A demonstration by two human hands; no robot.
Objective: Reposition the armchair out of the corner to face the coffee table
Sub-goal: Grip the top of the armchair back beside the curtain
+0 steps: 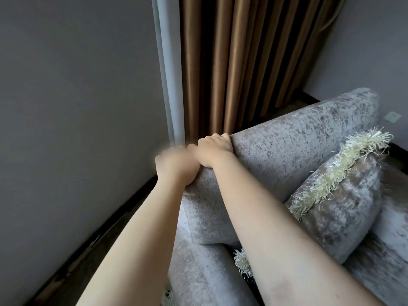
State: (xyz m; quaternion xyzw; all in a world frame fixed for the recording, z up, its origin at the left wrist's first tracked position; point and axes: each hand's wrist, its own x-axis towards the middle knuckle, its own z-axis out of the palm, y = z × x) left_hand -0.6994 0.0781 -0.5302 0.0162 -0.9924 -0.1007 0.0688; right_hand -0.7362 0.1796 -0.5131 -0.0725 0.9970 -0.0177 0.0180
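Observation:
A grey crushed-velvet armchair point(298, 138) fills the lower right, its back running up toward the corner of the room. My left hand point(174, 164) grips the near top corner of the backrest, fingers curled over the far side. Touching it on the right, my right hand point(214, 149) also clamps the top edge of the backrest. Both forearms stretch out from the bottom of the view. The coffee table is not in view.
A fringed grey cushion point(337, 199) leans on the seat against the backrest. Brown curtains point(238, 62) hang just behind the chair. A grey wall point(77, 107) with a dark skirting board point(106, 226) runs close along the left. A wall socket point(393, 117) sits at the far right.

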